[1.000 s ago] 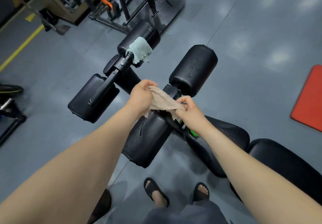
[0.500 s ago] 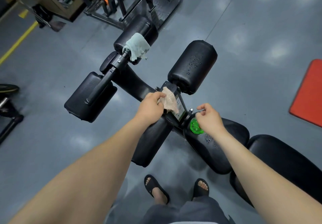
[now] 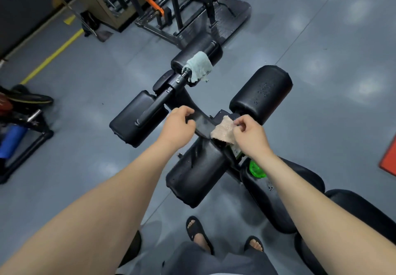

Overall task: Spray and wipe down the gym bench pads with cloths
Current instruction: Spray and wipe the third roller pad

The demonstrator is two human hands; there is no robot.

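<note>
Swapped hands: crumpled beige terry cloth (image 3: 224, 129) now pinched by right hand (image 3: 250, 134) for wiping; left hand (image 3: 177, 125) fingers curl, probably gripping black curved frame bar (image 3: 203, 123) to steady.

Open floor (image 3: 332, 50) lies right of the wet roller pad (image 3: 262, 92), I can pass there; leftward the black post (image 3: 159, 101) and low pad (image 3: 132, 122) block me, near pad (image 3: 196, 174) below.

Dim overhead lighting left pale reflections on the glossy grey floor (image 3: 310, 39); wide-angle distortion bowed the edges, and detail was soft.
</note>
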